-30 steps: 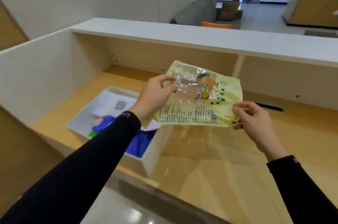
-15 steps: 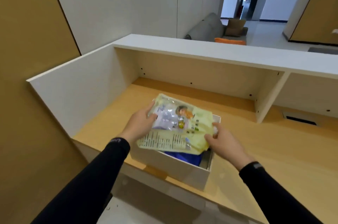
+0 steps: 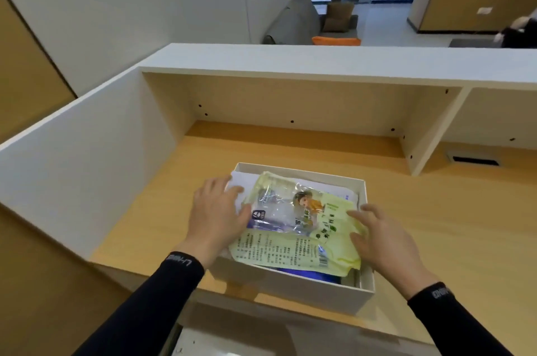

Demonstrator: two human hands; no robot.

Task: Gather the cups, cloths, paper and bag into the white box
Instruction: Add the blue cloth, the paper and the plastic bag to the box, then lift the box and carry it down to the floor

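The white box (image 3: 293,287) stands on the wooden desk near its front edge. A pale yellow plastic bag (image 3: 302,227) with print and a clear window lies flat on top of the box's contents. My left hand (image 3: 216,214) rests at the bag's left edge with straight fingers over white paper (image 3: 239,181). My right hand (image 3: 383,242) lies with spread fingers on the bag's right edge. A blue cloth (image 3: 308,272) peeks out under the bag at the near side. The cups are hidden.
The wooden desk (image 3: 436,224) has a white side panel (image 3: 87,181) at the left and a white shelf (image 3: 319,64) above the back. A vertical divider (image 3: 427,137) stands at the right, with a dark cable slot (image 3: 475,160) beyond it.
The bag went from being held up in the air to lying inside the box. Both hands lowered with it and now lie flat at its edges.
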